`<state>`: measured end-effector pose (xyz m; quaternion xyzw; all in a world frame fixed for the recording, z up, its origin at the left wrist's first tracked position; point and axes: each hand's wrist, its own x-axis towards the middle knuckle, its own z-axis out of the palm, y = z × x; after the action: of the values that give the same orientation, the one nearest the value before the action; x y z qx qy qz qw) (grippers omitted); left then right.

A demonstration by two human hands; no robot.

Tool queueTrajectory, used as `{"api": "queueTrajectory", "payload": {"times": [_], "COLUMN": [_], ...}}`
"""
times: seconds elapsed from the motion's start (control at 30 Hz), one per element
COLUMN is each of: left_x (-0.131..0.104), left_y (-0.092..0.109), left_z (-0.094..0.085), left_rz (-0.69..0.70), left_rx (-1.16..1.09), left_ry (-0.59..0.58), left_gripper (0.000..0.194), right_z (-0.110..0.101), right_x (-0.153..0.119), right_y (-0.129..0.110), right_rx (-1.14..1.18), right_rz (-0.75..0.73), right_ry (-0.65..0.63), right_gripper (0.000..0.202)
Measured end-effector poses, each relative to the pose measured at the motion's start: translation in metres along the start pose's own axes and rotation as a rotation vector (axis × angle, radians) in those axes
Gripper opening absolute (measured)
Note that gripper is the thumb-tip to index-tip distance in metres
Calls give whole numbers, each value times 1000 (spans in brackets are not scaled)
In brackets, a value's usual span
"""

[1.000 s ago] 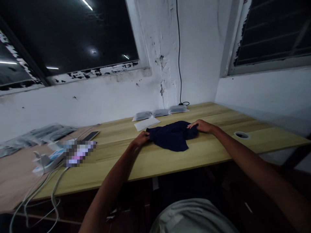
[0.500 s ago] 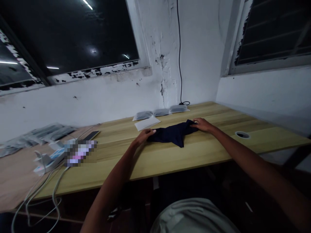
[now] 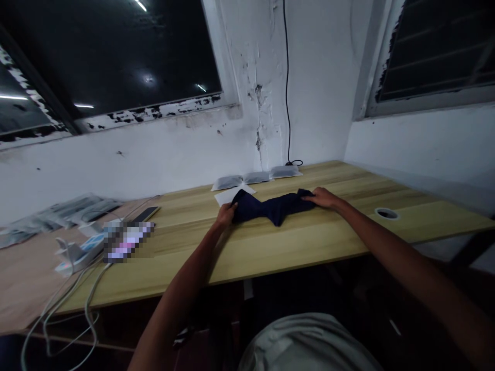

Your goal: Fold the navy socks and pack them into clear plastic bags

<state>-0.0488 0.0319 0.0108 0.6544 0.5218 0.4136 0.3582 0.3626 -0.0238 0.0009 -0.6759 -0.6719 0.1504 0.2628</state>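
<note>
Both hands are on the fabric here! The left hand (image 3: 225, 214) is clamped on the left end of the navy cloth (image 3: 266, 207), thumb on the near side, while the right hand (image 3: 324, 198) pinches the opposite end between thumb and fingers. So the cloth stretches between the 2 hands over the middle of the wooden counter (image 3: 294, 252), bunched narrow at its centre, a pointed fold hanging toward the person. Right behind its left end, partly covered from this angle, lies a white sheet (image 3: 225, 197). Just beyond that, 3 pale packets (image 3: 258, 178) line up along the wall, with a black cable (image 3: 287, 87) dropping to a loop beside them. Out right, well apart from the cloth, a round hole (image 3: 386, 213) opens in the counter. And over on the left, a dark phone (image 3: 146, 215) lies near a white power strip (image 3: 87, 252) trailing pale cords (image 3: 93, 293).
</note>
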Motion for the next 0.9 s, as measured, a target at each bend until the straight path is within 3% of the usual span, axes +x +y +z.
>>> {"api": "queueTrajectory", "payload": {"times": [0.1,0.17,0.3,0.4,0.53,0.63,0.7,0.8,0.9], "left_x": [4,3,-2,-9,-17,-20,-20,-18,-18], "left_y": [-3,-2,10,20,29,31,32,33,34], "left_z": [-1,-1,-6,-15,-24,-25,-23,-18,-12], "left_rz": [-78,-93,-64,-103,-141,-106,-108,-126,-128], "left_rx": [229,362,655,820,905,968,950,852,746], "left_ry": [102,130,104,22,-133,-197,-219,-178,-84], "left_gripper": [36,32,32,51,73,61,51,40,28], "right_z": [0,-1,-2,-3,-6,-6,-5,-4,-2], "right_x": [5,6,1,-5,-9,-10,-10,-12,-13], "right_y": [0,-2,-7,-7,-8,-14,-20,-27,-36], "right_rx": [-93,-121,-147,-127,-119,-57,-18,101,413], "right_rz": [195,242,231,132,57,37,35,84,216], "right_ry": [66,77,65,62,-16,-92,-73,18,90], "right_gripper": [44,40,46,58,56,43,33,21,16]}}
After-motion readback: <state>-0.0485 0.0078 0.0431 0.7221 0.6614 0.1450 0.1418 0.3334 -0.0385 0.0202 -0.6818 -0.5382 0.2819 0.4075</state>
